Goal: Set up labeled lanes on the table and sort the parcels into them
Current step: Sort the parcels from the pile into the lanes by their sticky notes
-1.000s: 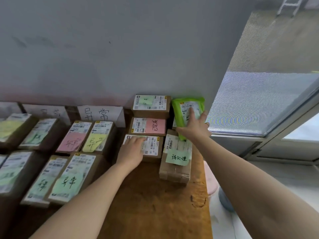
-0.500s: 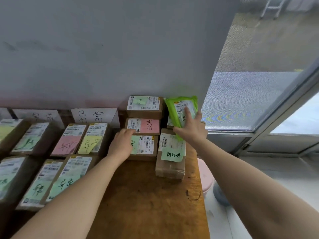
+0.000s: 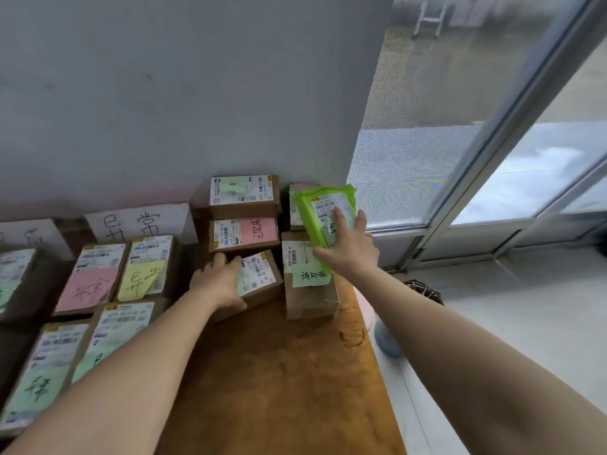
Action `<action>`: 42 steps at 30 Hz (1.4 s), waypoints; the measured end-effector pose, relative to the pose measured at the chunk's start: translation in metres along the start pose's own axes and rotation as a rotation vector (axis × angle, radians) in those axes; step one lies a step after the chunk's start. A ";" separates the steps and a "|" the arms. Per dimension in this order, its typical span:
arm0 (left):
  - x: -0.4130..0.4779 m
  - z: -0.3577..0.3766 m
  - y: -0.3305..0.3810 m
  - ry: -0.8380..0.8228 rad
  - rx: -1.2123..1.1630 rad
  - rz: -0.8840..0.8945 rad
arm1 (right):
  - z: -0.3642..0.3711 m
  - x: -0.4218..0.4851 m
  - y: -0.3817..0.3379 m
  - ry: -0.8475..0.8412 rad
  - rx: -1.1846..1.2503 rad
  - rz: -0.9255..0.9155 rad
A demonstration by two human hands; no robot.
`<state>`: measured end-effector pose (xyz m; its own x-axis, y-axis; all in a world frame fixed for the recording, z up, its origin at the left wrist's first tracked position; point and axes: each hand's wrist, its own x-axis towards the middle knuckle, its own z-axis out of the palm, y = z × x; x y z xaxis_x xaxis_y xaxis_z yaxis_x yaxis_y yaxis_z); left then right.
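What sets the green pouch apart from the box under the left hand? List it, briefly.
Material: the green pouch is crinkled green plastic; the cardboard box is flat-sided and brown. Pose: the green pouch is held up, tilted, in the right hand; the cardboard box lies low and skewed, gripped by the left hand. Both bear white printed shipping labels.

Grey wall (image 3: 164,93) behind a worn brown table (image 3: 279,372), daylit glass door (image 3: 427,142) at right, pale floor (image 3: 525,323).
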<state>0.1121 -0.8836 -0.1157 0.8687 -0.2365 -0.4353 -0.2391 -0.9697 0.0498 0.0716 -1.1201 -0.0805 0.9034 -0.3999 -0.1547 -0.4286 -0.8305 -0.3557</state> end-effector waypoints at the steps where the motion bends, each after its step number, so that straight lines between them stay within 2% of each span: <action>1: -0.003 0.001 0.001 -0.011 0.001 0.006 | 0.002 -0.005 -0.002 0.004 0.006 0.005; 6: -0.021 0.009 0.003 0.065 0.044 0.036 | 0.009 -0.032 -0.012 0.040 0.041 0.008; 15: -0.069 -0.024 -0.019 0.493 -0.390 -0.004 | -0.003 -0.080 -0.033 0.129 0.091 -0.022; 21: -0.140 -0.029 -0.038 0.683 -0.452 -0.047 | -0.018 -0.130 -0.061 0.160 0.147 -0.156; 26: -0.214 -0.021 -0.062 0.731 -0.389 -0.161 | -0.014 -0.191 -0.087 0.146 0.147 -0.279; 33: -0.298 -0.009 -0.124 0.742 -0.427 -0.378 | 0.002 -0.252 -0.136 0.079 0.145 -0.402; 42: -0.354 0.007 -0.201 0.735 -0.449 -0.472 | 0.030 -0.310 -0.199 0.032 0.097 -0.407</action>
<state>-0.1503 -0.6050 0.0221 0.9225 0.3502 0.1624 0.2573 -0.8714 0.4176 -0.1227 -0.8191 0.0108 0.9972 -0.0594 0.0446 -0.0316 -0.8833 -0.4677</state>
